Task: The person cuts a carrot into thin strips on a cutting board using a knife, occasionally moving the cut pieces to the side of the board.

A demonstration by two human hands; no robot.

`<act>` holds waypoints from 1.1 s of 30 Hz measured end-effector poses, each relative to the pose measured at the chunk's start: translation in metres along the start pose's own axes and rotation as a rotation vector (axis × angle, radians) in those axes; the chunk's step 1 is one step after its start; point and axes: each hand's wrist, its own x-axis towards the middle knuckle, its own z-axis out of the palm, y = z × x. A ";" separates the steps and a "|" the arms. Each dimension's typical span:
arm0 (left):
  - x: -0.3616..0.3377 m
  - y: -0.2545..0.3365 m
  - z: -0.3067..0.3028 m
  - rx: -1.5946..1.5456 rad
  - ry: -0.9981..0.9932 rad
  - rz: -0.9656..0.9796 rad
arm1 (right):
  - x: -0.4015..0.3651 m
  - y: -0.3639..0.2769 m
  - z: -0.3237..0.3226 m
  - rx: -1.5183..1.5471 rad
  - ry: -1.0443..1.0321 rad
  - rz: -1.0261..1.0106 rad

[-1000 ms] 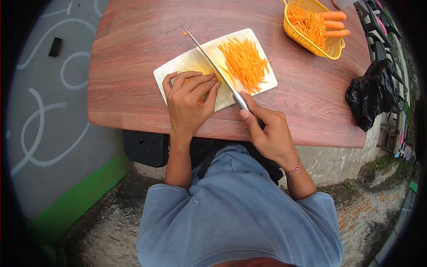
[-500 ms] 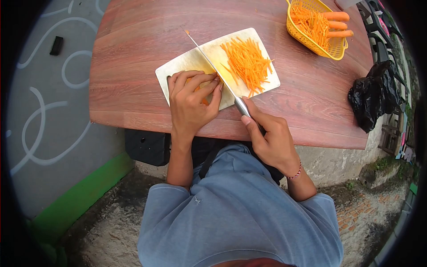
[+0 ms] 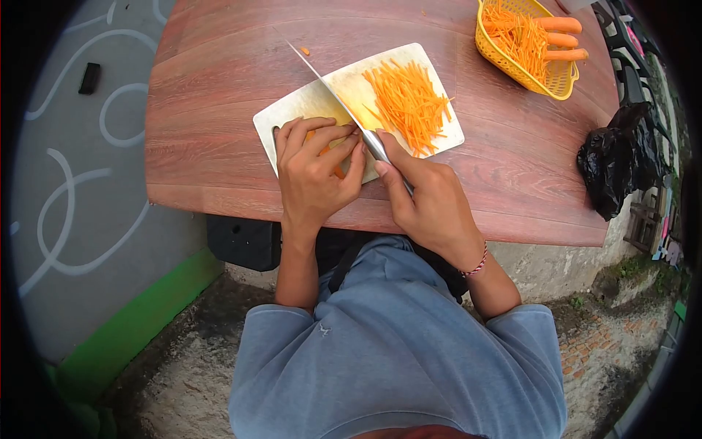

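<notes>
My left hand presses down on carrot slices on the white cutting board, its fingers curled over and hiding most of them. In my right hand is a knife, gripped by its handle. The knife's blade crosses the board diagonally, close beside my left fingertips, with its tip pointing up and left past the board's far edge. A heap of carrot strips lies on the right part of the board. Just beyond the board, a small carrot piece rests on the table.
A yellow basket at the far right of the wooden table holds shredded carrot and whole carrots. A black plastic bag hangs at the table's right edge. Dark chairs stand behind.
My right hand has moved the knife up and left, so its tip reaches farther past the board. The small carrot piece, earlier at the blade's tip, now lies apart from it.
</notes>
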 end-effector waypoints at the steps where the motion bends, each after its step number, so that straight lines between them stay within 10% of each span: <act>1: 0.000 0.001 -0.001 0.001 0.008 0.003 | -0.001 -0.001 -0.002 0.001 0.002 -0.001; 12: 0.000 0.002 -0.001 0.002 0.022 -0.003 | -0.030 0.011 -0.018 0.193 -0.011 0.224; 33: 0.000 0.001 -0.001 0.024 0.029 0.028 | -0.032 -0.001 0.003 -0.028 0.040 -0.008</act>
